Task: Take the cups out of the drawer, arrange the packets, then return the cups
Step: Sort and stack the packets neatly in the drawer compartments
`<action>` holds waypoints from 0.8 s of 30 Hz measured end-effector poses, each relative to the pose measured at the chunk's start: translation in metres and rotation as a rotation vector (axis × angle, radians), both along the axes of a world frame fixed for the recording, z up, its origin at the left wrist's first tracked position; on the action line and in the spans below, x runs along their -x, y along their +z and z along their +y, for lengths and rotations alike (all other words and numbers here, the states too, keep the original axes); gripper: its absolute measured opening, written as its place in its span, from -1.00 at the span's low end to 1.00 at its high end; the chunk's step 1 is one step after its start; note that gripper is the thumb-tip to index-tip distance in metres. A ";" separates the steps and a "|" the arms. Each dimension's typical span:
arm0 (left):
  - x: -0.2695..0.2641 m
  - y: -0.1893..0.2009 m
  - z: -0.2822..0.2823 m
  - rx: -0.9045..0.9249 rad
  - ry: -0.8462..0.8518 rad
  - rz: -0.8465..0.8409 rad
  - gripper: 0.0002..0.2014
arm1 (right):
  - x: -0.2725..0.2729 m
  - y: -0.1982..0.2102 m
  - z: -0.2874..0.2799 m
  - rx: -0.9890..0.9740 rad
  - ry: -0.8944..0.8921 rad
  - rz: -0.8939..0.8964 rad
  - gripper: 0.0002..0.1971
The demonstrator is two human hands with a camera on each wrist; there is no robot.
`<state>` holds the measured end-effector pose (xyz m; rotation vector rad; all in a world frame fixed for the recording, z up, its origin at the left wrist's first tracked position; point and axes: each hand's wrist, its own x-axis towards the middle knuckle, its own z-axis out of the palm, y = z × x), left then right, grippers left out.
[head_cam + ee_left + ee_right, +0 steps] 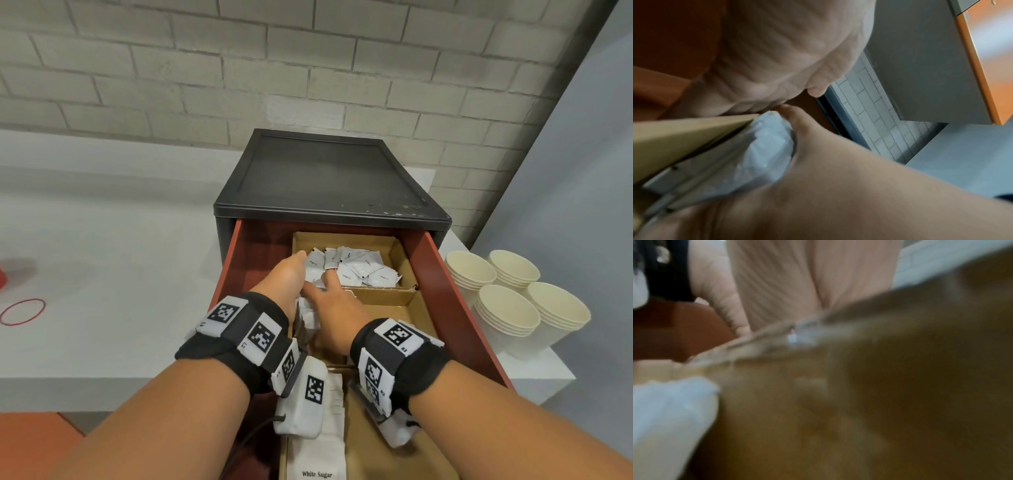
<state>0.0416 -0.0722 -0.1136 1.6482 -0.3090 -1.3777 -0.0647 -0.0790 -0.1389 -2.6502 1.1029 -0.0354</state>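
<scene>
The red drawer (442,281) is pulled out, with a cardboard organiser (407,301) inside. Its back compartment holds several white coffee packets (359,270). Both hands reach into the middle compartment. My left hand (287,281) stands edge-on with the thumb up. My right hand (334,308) lies opposite it with fingers spread. A bunch of white packets (308,317) is pressed between them. The left wrist view shows these packets (766,146) between the cardboard wall (684,129) and the right hand (838,178). Several stacks of cream paper cups (513,301) stand on the table, right of the drawer.
The drawer belongs to a black cabinet (329,174) against a brick wall. White sugar packets (318,455) lie in the front compartment under my wrists. A red rubber band (22,311) lies on the white table at far left. The right wrist view is blurred.
</scene>
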 end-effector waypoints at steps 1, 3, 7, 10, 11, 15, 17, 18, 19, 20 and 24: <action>0.000 -0.002 0.000 0.002 0.005 0.032 -0.32 | 0.001 0.001 -0.001 -0.050 -0.007 -0.043 0.02; -0.002 -0.008 -0.003 0.004 0.021 0.065 -0.25 | 0.005 0.004 -0.003 -0.149 -0.056 -0.121 0.14; -0.008 -0.024 -0.014 -0.028 -0.009 0.004 -0.10 | 0.017 0.009 -0.003 -0.239 -0.161 -0.132 0.27; -0.008 -0.026 -0.015 -0.027 -0.031 0.019 -0.05 | 0.020 0.002 -0.001 -0.266 -0.231 -0.123 0.24; -0.008 -0.022 -0.012 -0.031 -0.034 0.003 -0.07 | 0.020 -0.001 -0.001 -0.277 -0.245 -0.125 0.20; -0.003 -0.013 -0.003 -0.028 -0.017 0.021 -0.14 | 0.014 -0.005 0.002 -0.337 -0.254 -0.158 -0.01; 0.002 -0.001 0.006 0.015 -0.018 0.003 -0.35 | 0.007 -0.008 0.004 -0.372 -0.245 -0.190 0.03; 0.002 0.001 0.007 0.020 -0.017 -0.010 -0.47 | 0.004 -0.010 0.004 -0.390 -0.241 -0.201 0.07; 0.002 0.001 0.007 0.010 -0.025 -0.023 -0.52 | 0.002 -0.011 0.004 -0.406 -0.237 -0.206 0.09; 0.003 0.002 0.008 0.009 -0.020 -0.009 -0.54 | 0.003 -0.011 0.003 -0.423 -0.239 -0.207 0.12; 0.005 0.007 0.011 0.026 -0.007 0.086 -0.54 | 0.014 -0.006 0.002 -0.363 -0.293 -0.167 0.20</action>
